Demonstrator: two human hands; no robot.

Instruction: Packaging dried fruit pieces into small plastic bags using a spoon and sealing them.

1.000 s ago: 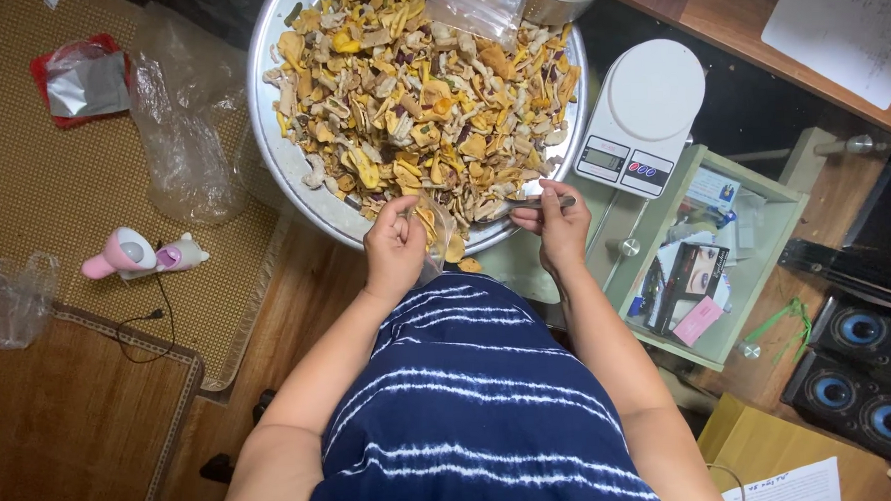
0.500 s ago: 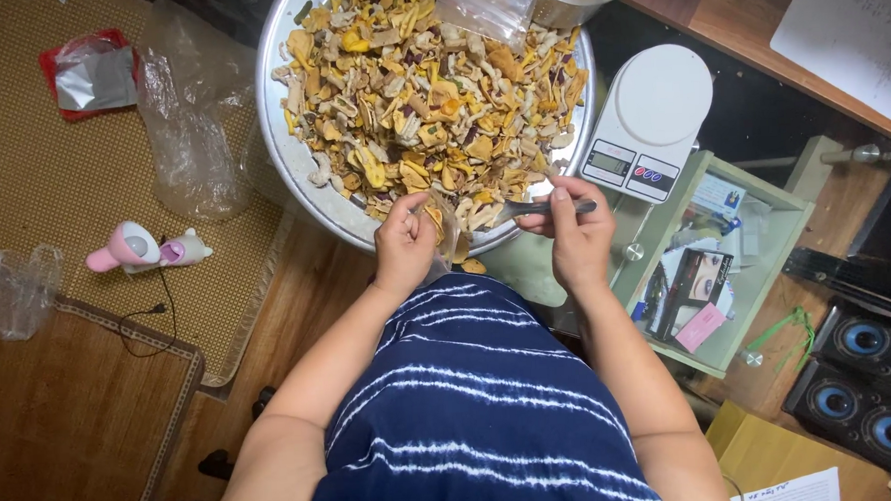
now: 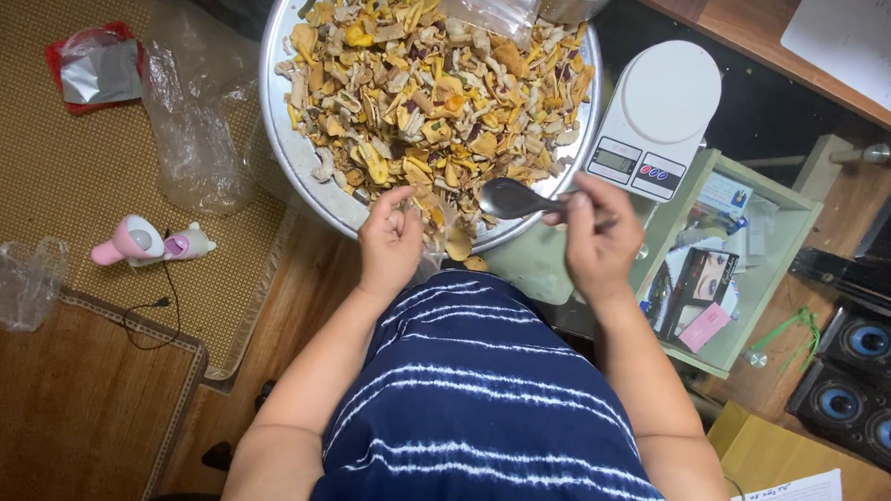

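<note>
A white kitchen scale (image 3: 652,121) sits beside a green box (image 3: 736,258) (a pink handheld device (image 3: 130,239) lies on the mat).

A woven mat (image 3: 40,148) covered the wooden floor (image 3: 63,428). On the mat lay a crumpled clear plastic bag (image 3: 190,121), a red-and-silver pouch (image 3: 97,70), a pink handheld device (image 3: 150,241) with its cord, and another small clear bag (image 3: 21,284) at its edge.

Scale (image 3: 653,121) right — mat (image 3: 41,168) open left

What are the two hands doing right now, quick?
Left hand: closed, pinching a small clear bag at the rim of the metal tray.
Right hand: closed on a metal spoon.
</note>
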